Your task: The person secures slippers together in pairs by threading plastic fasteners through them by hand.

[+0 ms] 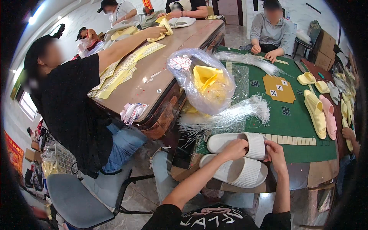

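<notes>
- Two white slides sit at the near edge of the green table [291, 126], at about 6 o'clock from its middle; the upper slide [230, 142] lies just above the lower slide [239, 172], the two almost touching.
- Both are thick, soft-looking and off-white, with fine ribbing running across the wide strap and a smooth rounded sole.
- The upper one lies on its side-length across the table, toe to the left at 9 o'clock, its strap at the right end.
- The left hand [234, 148] curls over that strap from the front, fingers closed on it.
- The right hand [275, 152] meets it at the strap's right end, at 3 o'clock, fingers bent and pressed to the ribbed edge; it grips the same slide.
- The lower slide rests untouched, partly over the table's brown rim, its opening facing up.
- At 11 o'clock from the hands a sheaf of clear plastic ties [230, 117] fans out over the table's edge.
- Beyond it, at 12 o'clock, a clear bag [188, 82] holds yellow paper.
- At 2 o'clock, a yellow slide [315, 113] and a pink slide [329, 117] lie side by side, with more pairs past them toward the right rim.
- At 9 o'clock a person in a black shirt [69, 103] reaches across a brown table [165, 73] strewn with yellow sheets.
- Across the green table, at 1 o'clock, another person in grey [270, 32] sits with hands on the felt.
</notes>
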A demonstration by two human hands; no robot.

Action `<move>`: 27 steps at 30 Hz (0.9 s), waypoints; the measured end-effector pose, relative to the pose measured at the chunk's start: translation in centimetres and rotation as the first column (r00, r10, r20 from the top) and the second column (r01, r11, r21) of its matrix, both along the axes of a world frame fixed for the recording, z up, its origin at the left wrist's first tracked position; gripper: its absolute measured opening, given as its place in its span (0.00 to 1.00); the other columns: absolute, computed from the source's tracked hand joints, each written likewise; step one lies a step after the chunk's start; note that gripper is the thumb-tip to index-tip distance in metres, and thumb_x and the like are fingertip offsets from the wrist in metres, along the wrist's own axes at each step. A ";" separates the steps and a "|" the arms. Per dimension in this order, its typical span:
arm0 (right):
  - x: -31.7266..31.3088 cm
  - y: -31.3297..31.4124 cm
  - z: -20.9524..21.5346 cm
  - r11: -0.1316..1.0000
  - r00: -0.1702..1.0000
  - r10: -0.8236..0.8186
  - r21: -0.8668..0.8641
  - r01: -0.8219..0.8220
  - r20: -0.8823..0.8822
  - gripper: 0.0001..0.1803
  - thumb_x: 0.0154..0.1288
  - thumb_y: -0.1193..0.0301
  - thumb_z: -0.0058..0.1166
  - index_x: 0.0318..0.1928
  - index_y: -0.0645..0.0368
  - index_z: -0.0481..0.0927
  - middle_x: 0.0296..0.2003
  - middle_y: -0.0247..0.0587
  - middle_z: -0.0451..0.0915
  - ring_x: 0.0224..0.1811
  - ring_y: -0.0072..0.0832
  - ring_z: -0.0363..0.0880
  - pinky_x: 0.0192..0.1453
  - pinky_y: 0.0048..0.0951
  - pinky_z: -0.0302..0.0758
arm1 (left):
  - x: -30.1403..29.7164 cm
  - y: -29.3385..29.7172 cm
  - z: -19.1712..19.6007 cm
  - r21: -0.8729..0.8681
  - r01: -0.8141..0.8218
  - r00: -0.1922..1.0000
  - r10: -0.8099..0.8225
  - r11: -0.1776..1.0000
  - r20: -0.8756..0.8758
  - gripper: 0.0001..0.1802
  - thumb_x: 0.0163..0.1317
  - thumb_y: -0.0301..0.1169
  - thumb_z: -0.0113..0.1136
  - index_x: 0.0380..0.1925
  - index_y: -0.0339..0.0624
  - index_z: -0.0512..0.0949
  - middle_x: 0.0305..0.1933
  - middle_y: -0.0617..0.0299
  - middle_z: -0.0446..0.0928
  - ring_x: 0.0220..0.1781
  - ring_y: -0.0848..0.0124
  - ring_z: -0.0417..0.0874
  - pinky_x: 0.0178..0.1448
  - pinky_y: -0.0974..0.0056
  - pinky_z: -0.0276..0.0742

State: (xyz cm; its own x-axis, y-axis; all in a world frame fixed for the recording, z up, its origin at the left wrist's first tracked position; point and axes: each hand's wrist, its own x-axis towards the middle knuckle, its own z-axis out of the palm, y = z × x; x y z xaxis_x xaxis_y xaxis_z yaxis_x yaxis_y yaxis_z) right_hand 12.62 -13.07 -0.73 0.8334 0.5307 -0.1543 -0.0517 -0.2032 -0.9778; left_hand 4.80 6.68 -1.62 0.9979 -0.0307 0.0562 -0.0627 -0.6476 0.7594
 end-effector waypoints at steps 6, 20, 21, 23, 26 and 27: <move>0.7 -1.1 -0.8 0.980 0.988 0.151 -0.134 -0.148 0.013 0.14 0.63 0.71 0.48 0.45 0.70 0.75 0.20 0.31 0.71 0.15 0.13 0.64 0.19 0.20 0.72 | -0.1 -0.3 0.0 0.007 -0.068 0.998 0.068 0.998 0.004 0.11 0.48 0.28 0.51 0.31 0.42 0.80 0.32 0.46 0.77 0.36 0.49 0.78 0.38 0.53 0.73; 0.7 -0.1 -1.7 0.977 0.961 0.022 0.208 0.036 -0.275 0.10 0.64 0.69 0.50 0.32 0.66 0.74 0.19 0.29 0.70 0.11 0.14 0.60 0.16 0.18 0.65 | -0.1 -0.6 -0.2 0.050 -0.110 0.994 0.109 0.993 0.020 0.08 0.48 0.28 0.53 0.27 0.40 0.79 0.28 0.46 0.77 0.33 0.49 0.79 0.37 0.51 0.72; 0.6 -0.2 -1.8 0.985 0.977 -0.013 0.165 0.049 -0.215 0.10 0.63 0.70 0.50 0.30 0.65 0.74 0.19 0.30 0.71 0.11 0.14 0.61 0.16 0.18 0.65 | -0.2 -0.7 -0.1 0.041 -0.126 0.992 0.125 0.991 0.013 0.08 0.47 0.27 0.54 0.26 0.40 0.80 0.28 0.45 0.77 0.32 0.48 0.79 0.37 0.49 0.72; 0.2 0.0 -1.0 0.987 0.994 -0.084 0.134 0.093 -0.068 0.10 0.62 0.70 0.51 0.30 0.65 0.74 0.19 0.30 0.71 0.11 0.15 0.62 0.16 0.18 0.64 | 0.0 -0.9 -0.8 0.024 -0.140 0.989 0.138 0.990 0.046 0.08 0.47 0.27 0.53 0.26 0.41 0.80 0.28 0.45 0.77 0.32 0.48 0.79 0.37 0.49 0.72; -0.2 -0.3 0.3 0.965 0.963 -0.229 0.160 0.206 0.144 0.08 0.61 0.72 0.51 0.29 0.65 0.76 0.18 0.31 0.72 0.13 0.15 0.65 0.16 0.17 0.61 | 0.0 -0.9 -1.5 0.004 -0.163 0.981 0.162 0.987 0.102 0.07 0.48 0.27 0.53 0.26 0.40 0.80 0.27 0.44 0.77 0.32 0.47 0.78 0.37 0.49 0.72; 0.0 -0.7 0.5 0.958 0.944 -0.257 0.185 0.220 0.205 0.07 0.61 0.73 0.51 0.29 0.65 0.76 0.17 0.30 0.72 0.14 0.15 0.64 0.16 0.16 0.60 | 0.0 -1.1 -1.5 0.002 -0.172 0.978 0.170 0.985 0.123 0.07 0.48 0.27 0.53 0.26 0.39 0.79 0.26 0.43 0.76 0.32 0.47 0.78 0.37 0.49 0.72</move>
State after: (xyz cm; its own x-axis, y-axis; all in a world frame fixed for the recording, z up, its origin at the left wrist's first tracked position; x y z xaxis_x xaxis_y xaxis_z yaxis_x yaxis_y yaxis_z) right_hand 12.64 -13.76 -0.20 0.9417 0.3141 0.1206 0.1448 -0.0548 -0.9879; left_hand 4.80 5.63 -3.08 0.9741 0.1386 0.1787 -0.0419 -0.6660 0.7447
